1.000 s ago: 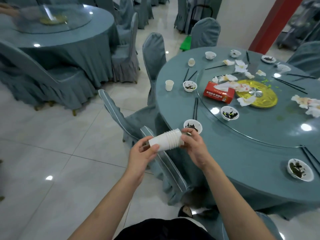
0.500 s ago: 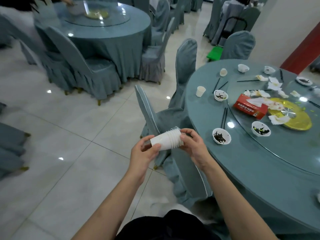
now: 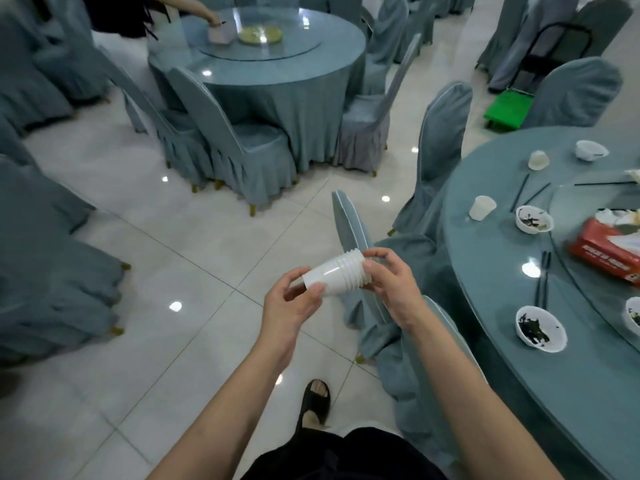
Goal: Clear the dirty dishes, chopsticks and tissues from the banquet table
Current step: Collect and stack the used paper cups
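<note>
A stack of white paper cups (image 3: 337, 277) lies sideways in front of me, above the tiled floor. My left hand (image 3: 289, 308) grips its closed bottom end and my right hand (image 3: 391, 284) holds its rim end. To the right stands the banquet table (image 3: 491, 265) with a blue cloth. On it are a single white cup (image 3: 481, 207), an upturned cup (image 3: 538, 160), dirty bowls (image 3: 540, 329) (image 3: 534, 220) (image 3: 590, 150), black chopsticks (image 3: 542, 284) and a red tissue box (image 3: 607, 252).
Covered chairs (image 3: 349, 230) (image 3: 443, 140) stand between me and the table. A second round table (image 3: 277, 74) with chairs is at the back, where another person's hand (image 3: 207, 17) reaches onto it. A green crate (image 3: 507, 109) sits on the floor.
My view has swung left and away from the banquet table, so less of it shows. Both hands still hold the cup stack in the same way.
</note>
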`<control>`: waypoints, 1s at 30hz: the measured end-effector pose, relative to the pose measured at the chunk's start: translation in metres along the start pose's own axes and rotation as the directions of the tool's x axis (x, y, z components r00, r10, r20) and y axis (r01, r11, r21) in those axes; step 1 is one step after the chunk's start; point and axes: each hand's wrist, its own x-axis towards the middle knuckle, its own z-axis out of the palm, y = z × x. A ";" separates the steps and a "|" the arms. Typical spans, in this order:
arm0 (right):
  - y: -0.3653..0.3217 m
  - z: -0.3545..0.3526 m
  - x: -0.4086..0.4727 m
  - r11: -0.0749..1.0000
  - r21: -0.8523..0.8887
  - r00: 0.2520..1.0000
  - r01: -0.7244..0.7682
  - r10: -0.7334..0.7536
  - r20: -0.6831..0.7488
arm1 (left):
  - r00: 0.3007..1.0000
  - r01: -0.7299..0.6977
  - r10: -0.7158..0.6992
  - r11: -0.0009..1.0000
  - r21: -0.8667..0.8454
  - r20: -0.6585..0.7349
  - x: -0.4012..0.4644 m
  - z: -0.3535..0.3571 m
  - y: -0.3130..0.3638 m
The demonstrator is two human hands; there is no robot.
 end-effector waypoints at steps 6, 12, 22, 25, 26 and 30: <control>-0.013 0.035 0.096 0.999 -0.041 1.000 -0.001 0.001 -0.001 | 0.999 0.027 -0.026 0.999 0.026 -0.043 0.090 -0.013 0.042; -0.026 0.051 0.180 0.999 -0.036 1.000 -0.006 0.005 -0.031 | 0.998 0.058 -0.057 0.998 0.021 -0.036 0.181 -0.014 0.069; -0.039 0.083 0.303 1.000 -0.019 0.992 -0.017 0.015 -0.126 | 0.994 0.095 -0.096 0.995 0.030 0.043 0.314 -0.026 0.102; -0.043 0.100 0.350 1.000 0.005 0.983 -0.014 0.014 -0.183 | 0.990 0.103 -0.107 0.993 0.055 0.091 0.373 -0.034 0.120; -0.045 0.106 0.365 1.000 0.028 0.978 -0.013 0.018 -0.208 | 0.987 0.105 -0.112 0.992 0.066 0.113 0.394 -0.036 0.129; -0.064 0.132 0.418 0.996 0.088 0.953 0.028 0.000 -0.303 | 0.973 0.113 -0.131 0.988 0.103 0.189 0.463 -0.039 0.169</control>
